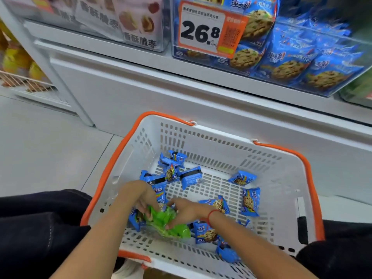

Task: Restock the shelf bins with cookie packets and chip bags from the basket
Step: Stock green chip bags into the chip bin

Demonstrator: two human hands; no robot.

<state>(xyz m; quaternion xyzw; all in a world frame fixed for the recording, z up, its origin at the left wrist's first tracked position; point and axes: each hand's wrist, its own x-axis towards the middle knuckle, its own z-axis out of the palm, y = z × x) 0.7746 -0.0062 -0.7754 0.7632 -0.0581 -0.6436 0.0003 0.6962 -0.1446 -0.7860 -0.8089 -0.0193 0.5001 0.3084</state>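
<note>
Room is left in the far half of the white basket (221, 141), where bare slotted floor is seen between scattered blue cookie packets (250, 201); its orange rim stands just before the white shelf base (141, 93). Above, a clear bin (302, 63) is packed with blue cookie packets behind an orange price tag (203, 29). The neighbouring bin to the left is blurred, and its print is hard to read. The basket's near edge is cut off by the frame, and dark trousers (40, 228) flank it on both sides. A crumpled green bag (167, 220) lies among the packets in the near left part of the basket. The left hand (141, 198) is bent downward at the wrist, its fingers curled into the bag's top. The right hand (189, 211), with a red string at the wrist, is turned inward, its fingers pinching the bag's right side.
</note>
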